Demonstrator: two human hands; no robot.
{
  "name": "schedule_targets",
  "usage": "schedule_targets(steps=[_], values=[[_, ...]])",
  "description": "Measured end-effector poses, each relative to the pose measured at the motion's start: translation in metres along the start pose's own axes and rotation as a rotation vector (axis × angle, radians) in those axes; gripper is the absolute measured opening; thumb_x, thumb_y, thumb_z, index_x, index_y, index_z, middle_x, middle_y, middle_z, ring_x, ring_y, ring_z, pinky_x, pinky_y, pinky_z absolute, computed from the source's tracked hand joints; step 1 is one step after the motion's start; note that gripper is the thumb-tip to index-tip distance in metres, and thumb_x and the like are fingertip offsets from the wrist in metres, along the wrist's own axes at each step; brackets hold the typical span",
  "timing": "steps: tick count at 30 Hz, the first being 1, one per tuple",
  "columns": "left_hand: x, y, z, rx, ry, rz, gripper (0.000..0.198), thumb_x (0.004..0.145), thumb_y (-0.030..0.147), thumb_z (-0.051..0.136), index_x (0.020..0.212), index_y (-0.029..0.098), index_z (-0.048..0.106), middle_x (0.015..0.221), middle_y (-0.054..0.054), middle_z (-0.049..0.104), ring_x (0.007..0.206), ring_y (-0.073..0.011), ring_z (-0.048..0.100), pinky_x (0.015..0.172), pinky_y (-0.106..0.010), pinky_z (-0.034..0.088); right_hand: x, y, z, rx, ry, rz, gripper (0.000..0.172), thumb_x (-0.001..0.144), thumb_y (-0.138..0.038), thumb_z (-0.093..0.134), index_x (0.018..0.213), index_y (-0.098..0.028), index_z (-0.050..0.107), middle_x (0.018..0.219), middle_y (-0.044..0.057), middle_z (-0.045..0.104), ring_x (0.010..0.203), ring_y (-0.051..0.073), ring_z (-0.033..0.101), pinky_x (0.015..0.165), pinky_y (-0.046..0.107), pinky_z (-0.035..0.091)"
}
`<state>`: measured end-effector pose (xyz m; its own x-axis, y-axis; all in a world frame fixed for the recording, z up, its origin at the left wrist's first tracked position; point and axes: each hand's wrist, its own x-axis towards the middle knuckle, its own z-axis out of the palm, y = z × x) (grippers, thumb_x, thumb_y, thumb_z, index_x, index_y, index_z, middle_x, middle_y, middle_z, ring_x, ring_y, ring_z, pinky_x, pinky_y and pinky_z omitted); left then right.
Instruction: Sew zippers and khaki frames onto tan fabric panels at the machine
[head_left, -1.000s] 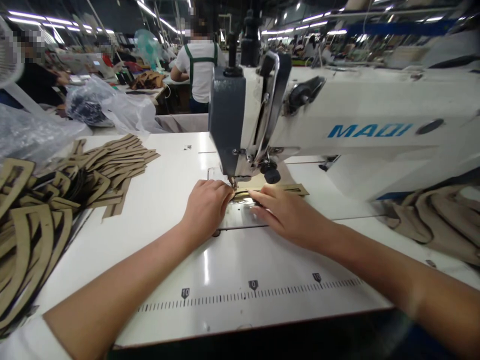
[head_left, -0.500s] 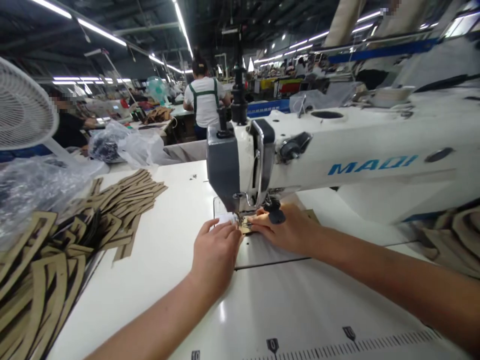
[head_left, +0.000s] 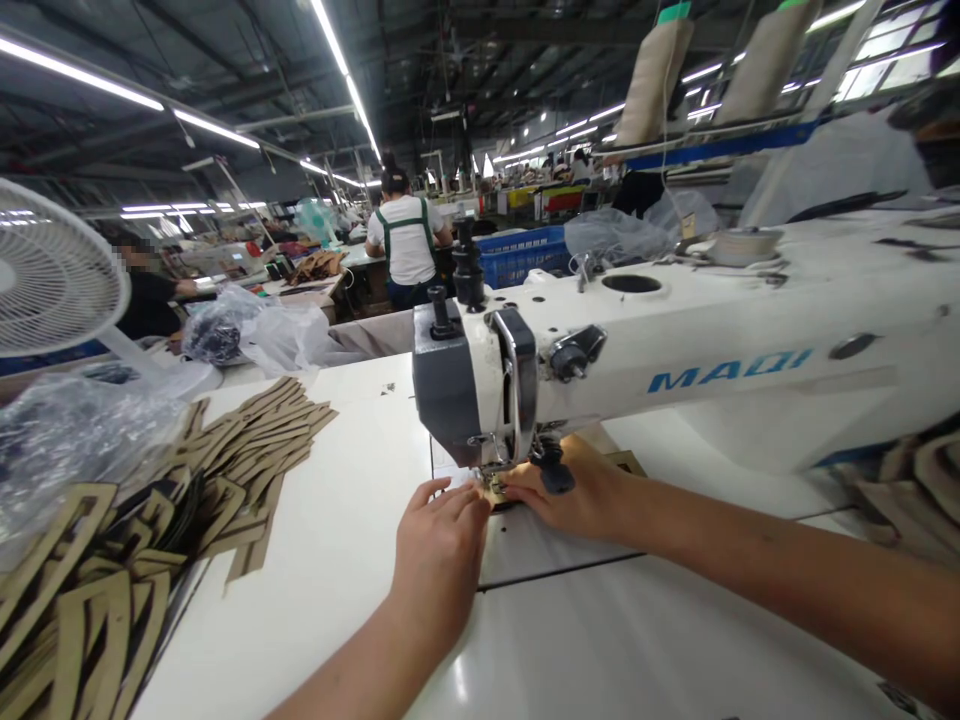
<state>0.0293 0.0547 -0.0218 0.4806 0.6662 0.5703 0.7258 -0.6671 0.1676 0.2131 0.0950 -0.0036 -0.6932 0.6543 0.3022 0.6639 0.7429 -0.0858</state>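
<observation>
A white sewing machine [head_left: 630,340] with a dark grey end cover stands over the table. Under its presser foot [head_left: 496,482] lies a small tan fabric piece [head_left: 493,497], lit by a warm lamp and mostly covered by fingers. My left hand [head_left: 444,535] is closed at the piece's left edge, fingertips pressed together near the needle. From the other side, my right hand [head_left: 581,488] pinches it, partly hidden behind the machine's black knob. A bit of tan material [head_left: 626,461] shows behind my right wrist.
A heap of tan strips with cut-out slots [head_left: 97,590] covers the table's left side, beside clear plastic bags [head_left: 82,430] and a white fan [head_left: 56,275]. More tan pieces [head_left: 911,495] lie at right. A person in a white shirt [head_left: 407,240] works farther back.
The camera has tilted up, so the machine and table sit lower in view. Both hands stay at the needle, with their fingertips slightly closer together around the tan piece.
</observation>
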Motion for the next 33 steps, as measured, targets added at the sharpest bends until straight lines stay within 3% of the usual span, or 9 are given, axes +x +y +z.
schedule_targets(steps=[9, 20, 29, 33], values=[[0.002, -0.005, 0.002, -0.002, 0.028, 0.073, 0.018, 0.090, 0.011, 0.044, 0.089, 0.018, 0.060, 0.084, -0.004, 0.072, 0.073, -0.0186, 0.068, 0.076, -0.040, 0.052, 0.000, 0.003, 0.005, -0.025, 0.001, -0.053, 0.016, 0.084, -0.014, 0.052, 0.086, -0.016, 0.068, 0.072, 0.004, 0.069, 0.061, 0.018, 0.061, 0.050, 0.026, 0.034], [-0.001, -0.002, -0.002, 0.139, -0.050, 0.176, 0.021, 0.092, 0.012, 0.038, 0.095, 0.015, 0.059, 0.095, -0.010, 0.070, 0.091, -0.0234, 0.066, 0.091, -0.050, 0.045, 0.003, 0.001, 0.000, -0.092, -0.016, -0.032, 0.015, 0.081, -0.017, 0.053, 0.073, -0.016, 0.066, 0.071, 0.005, 0.067, 0.063, 0.018, 0.059, 0.050, 0.026, 0.033], [-0.004, 0.007, -0.002, 0.287, -0.046, 0.141, 0.024, 0.091, 0.017, 0.039, 0.098, 0.012, 0.062, 0.103, -0.016, 0.066, 0.093, -0.0277, 0.064, 0.084, -0.050, 0.049, 0.003, 0.000, -0.001, -0.102, -0.033, -0.030, 0.017, 0.083, -0.019, 0.051, 0.072, -0.016, 0.064, 0.074, 0.005, 0.068, 0.066, 0.018, 0.060, 0.051, 0.027, 0.034], [-0.001, 0.007, -0.003, 0.243, -0.069, 0.185, 0.026, 0.092, 0.016, 0.037, 0.097, 0.012, 0.063, 0.096, -0.012, 0.069, 0.093, -0.0256, 0.064, 0.087, -0.047, 0.048, 0.002, -0.001, -0.001, -0.104, -0.042, -0.028, 0.017, 0.083, -0.016, 0.051, 0.071, -0.016, 0.063, 0.071, 0.004, 0.067, 0.065, 0.017, 0.060, 0.052, 0.026, 0.035]])
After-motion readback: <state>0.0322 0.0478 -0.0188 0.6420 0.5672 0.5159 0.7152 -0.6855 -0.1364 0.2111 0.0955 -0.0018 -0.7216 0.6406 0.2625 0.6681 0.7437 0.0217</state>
